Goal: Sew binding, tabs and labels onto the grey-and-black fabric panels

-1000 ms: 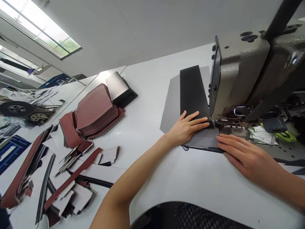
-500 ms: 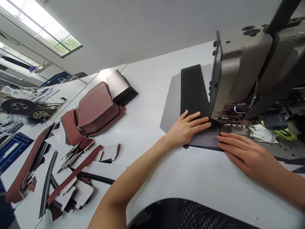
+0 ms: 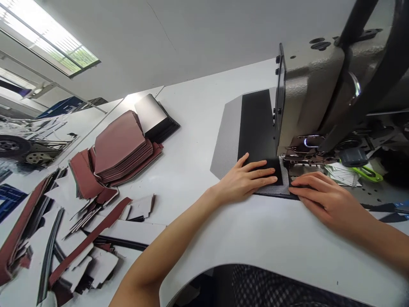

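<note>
Black strip point(image 3: 257, 123) lies on a grey mesh panel point(image 3: 227, 140) on the white table point(image 3: 255, 238). Its near end sits under the left hand point(image 3: 244, 181), which presses flat with fingers stretched out. The right hand point(image 3: 322, 198) lies flat just beside it, fingertips on the panel's near edge, pinching nothing. From the fingers the strip's long axis runs straight away, alongside the sewing machine point(image 3: 306, 94). The machine head hides its right edge, and the needle by the fingertips is hard to make out.

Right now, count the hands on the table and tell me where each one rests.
2. The left hand lies flat on the black strip over the grey mesh panel. The right hand presses the panel's near edge beside the sewing machine. No other hands show.
</note>
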{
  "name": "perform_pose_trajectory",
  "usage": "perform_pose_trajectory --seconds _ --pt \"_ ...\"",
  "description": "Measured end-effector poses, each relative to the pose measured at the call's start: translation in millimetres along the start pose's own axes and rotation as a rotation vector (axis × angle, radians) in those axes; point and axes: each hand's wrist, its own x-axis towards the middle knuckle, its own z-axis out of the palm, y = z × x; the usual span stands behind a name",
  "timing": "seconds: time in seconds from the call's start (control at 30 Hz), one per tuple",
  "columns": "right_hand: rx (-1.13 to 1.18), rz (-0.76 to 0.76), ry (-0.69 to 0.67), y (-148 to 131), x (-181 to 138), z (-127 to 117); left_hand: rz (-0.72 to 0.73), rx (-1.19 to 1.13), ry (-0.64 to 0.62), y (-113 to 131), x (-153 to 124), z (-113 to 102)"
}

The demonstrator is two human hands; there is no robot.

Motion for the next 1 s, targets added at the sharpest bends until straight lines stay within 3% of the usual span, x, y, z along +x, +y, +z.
perform_pose_trajectory --seconds 0.13,0.27,0.4,0.63,1.0 --pt "-0.025 0.018 0.018 -2.9 1.1 0.8 -0.039 -0.143 0.04 -6.1 -8.2 -1.7" --pt "-0.084 -0.02 0.005 -5.5 6.8 2.6 -0.349 -0.183 0.218 -21.2 -17.9 -1.7" --pt "-0.103 0.007 -0.03 -5.6 11.5 8.3 -0.542 -0.175 0.14 -32.5 -19.7 1.1" --pt "-0.069 0.021 0.054 -6.9 11.4 17.9 -0.553 -0.217 0.081 -30.6 -16.9 -1.4" --pt "-0.117 0.03 0.012 -3.4 7.4 21.1 -0.571 -0.27 0.186 -27.4 -17.7 0.3"
